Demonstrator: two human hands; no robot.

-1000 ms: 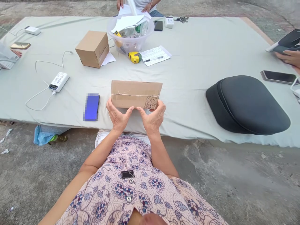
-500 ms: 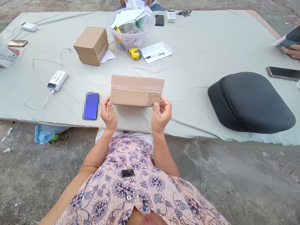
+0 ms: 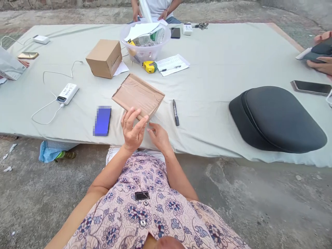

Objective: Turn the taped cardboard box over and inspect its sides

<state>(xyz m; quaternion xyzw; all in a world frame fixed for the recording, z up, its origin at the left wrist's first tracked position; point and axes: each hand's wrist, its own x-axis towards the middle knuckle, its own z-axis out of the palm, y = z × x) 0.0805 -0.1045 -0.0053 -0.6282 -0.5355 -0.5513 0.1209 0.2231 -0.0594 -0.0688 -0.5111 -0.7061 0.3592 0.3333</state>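
At the left of the frame, a white power bank (image 3: 67, 94) is lying on the pale cloth-covered table (image 3: 207, 72), with a white cable (image 3: 41, 120) looping from it. To its right, a smartphone (image 3: 102, 121) with a blue screen is lying near the table edge. Above, in the upper left, a closed cardboard box (image 3: 103, 57) is sitting.

Just left of center, the person's left hand (image 3: 133, 130) is gripping the near edge of a flat, taped cardboard box (image 3: 138, 97), its fingertips pressing on that edge. This box is tilting at an angle beyond both hands, in the middle of the frame; whether it is touching the cloth is unclear.

A clear plastic basin (image 3: 126, 36) is standing at the top center, with a yellow tape measure (image 3: 149, 67) lying below it. The right hand (image 3: 159, 137) is hovering by the held box's lower right corner, fingers loosely curled; any contact cannot be told.

Farther right, a black marker (image 3: 175, 112) is lying on the cloth. At the right, a black padded seat (image 3: 280, 119) is resting.
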